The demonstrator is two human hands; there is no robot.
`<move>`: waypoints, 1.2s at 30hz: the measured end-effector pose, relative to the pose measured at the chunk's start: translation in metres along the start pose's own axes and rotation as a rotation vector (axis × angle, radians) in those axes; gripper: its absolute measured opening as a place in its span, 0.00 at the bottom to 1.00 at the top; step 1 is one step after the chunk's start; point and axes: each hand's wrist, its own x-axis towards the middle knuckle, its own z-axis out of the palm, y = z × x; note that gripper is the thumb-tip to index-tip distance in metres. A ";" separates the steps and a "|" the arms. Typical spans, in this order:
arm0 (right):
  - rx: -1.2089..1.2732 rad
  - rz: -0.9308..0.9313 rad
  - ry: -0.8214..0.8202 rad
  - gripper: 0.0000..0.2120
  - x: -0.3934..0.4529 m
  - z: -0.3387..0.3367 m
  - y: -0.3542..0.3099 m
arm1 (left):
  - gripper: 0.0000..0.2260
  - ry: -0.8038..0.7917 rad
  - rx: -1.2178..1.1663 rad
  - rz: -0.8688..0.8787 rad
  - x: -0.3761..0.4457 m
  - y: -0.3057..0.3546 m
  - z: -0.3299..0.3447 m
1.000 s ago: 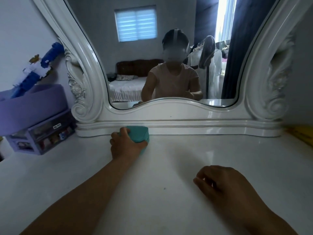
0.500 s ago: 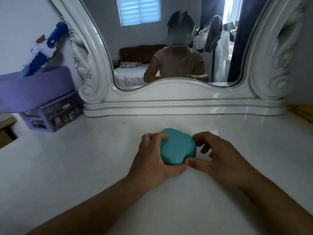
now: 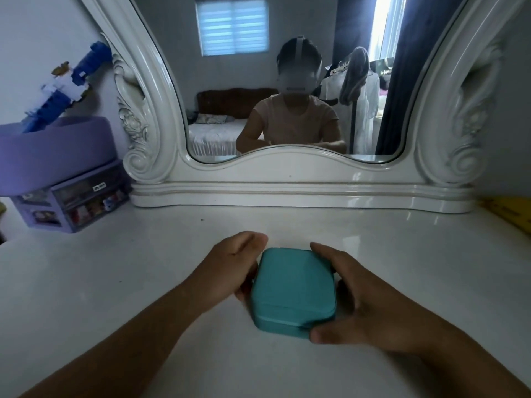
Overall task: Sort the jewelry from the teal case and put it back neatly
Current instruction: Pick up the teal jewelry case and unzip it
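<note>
One teal case, square with rounded corners, lid closed, lay flat on the white dresser top near the front centre, a seam line visible around its near edge. No brand or lettering could be seen on its lid.

Left hand: cupped against the case's left side, fingers curled along that edge, thumb raised above the far left corner.

Right hand: wrapped around the case's right side, fingers over the far right corner, thumb pressed at the near right corner. Both hands together held the case between them.

One ornate white mirror frame stood at the back of the dresser top, well apart from the case.

One lilac drawer unit, far left, bore a small dark label on its upper drawer; the writing was too small to read. A purple tub sat on top of it, with a blue-and-white block figure behind.

One yellow item lay at the far right edge, its markings unreadable.
</note>
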 end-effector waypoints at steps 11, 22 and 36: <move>0.093 0.014 -0.017 0.54 0.011 0.006 0.005 | 0.20 -0.283 -0.129 0.017 0.018 -0.024 -0.005; 0.210 0.000 0.020 0.58 0.011 0.011 0.005 | 0.08 -0.015 0.239 0.176 0.018 -0.028 -0.006; 0.175 0.037 0.231 0.58 0.022 0.007 0.019 | 0.12 -0.192 0.524 0.475 -0.016 -0.014 -0.014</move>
